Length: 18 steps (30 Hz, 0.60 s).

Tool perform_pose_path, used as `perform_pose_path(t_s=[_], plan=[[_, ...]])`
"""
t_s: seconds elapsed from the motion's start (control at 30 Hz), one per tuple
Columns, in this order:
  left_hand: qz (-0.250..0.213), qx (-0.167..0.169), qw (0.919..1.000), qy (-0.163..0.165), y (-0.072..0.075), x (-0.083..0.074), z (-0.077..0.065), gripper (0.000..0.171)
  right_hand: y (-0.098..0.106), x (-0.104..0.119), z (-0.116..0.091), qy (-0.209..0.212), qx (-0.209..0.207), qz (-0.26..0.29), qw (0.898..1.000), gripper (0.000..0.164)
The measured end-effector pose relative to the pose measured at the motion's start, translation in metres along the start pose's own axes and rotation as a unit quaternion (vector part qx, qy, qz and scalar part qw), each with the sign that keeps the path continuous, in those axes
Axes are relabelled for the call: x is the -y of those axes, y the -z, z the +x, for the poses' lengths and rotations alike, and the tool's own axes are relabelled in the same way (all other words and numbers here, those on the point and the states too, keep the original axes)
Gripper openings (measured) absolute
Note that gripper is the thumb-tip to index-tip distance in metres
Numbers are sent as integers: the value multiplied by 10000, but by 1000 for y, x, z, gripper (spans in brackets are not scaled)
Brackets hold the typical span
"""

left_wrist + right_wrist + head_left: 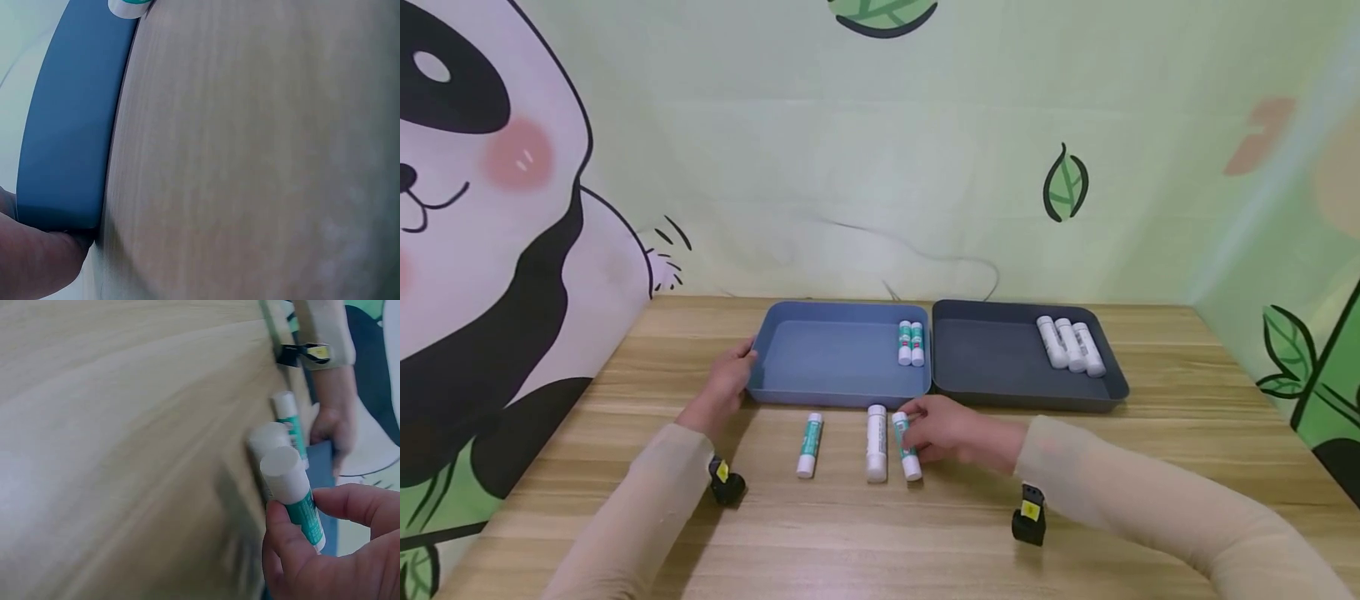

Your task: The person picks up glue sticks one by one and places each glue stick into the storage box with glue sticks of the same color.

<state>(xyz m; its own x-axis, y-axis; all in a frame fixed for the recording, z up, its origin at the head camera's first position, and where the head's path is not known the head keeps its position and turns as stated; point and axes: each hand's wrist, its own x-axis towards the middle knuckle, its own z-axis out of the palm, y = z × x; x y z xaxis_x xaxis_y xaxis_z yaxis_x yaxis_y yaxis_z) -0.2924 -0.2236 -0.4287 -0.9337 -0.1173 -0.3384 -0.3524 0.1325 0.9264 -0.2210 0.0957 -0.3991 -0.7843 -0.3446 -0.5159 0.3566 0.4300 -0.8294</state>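
My right hand (942, 429) pinches a white and green glue stick (305, 517) between thumb and fingers, in front of the trays. Just left of it on the table lies a larger white glue stick (877, 446). Farther left lies another green-labelled glue stick (809, 446). My left hand (727, 382) grips the left side of the blue tray (820, 354), with a digit (40, 259) at its corner in the left wrist view. Two green-labelled glue sticks (906, 343) lie side by side at the right inside this tray.
A dark grey tray (992, 367) stands against the blue tray's right side, with three white glue sticks (1070, 344) at its right end. Both trays stand on the wooden table (850, 542), near a wall cloth (790, 167) with a panda and leaves printed on it.
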Motion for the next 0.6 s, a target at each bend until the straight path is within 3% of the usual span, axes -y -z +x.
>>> perform_pose_path(t_s=[0.27, 0.6], plan=[[-69, -92, 9999, -34, 0, 1, 1, 52, 32, 45, -16, 320, 341, 181, 9987, 65], [-175, 3, 9998, -20, -1, 1, -3, 53, 68, 110, -31, 755, 37, -267, 9968, 63]])
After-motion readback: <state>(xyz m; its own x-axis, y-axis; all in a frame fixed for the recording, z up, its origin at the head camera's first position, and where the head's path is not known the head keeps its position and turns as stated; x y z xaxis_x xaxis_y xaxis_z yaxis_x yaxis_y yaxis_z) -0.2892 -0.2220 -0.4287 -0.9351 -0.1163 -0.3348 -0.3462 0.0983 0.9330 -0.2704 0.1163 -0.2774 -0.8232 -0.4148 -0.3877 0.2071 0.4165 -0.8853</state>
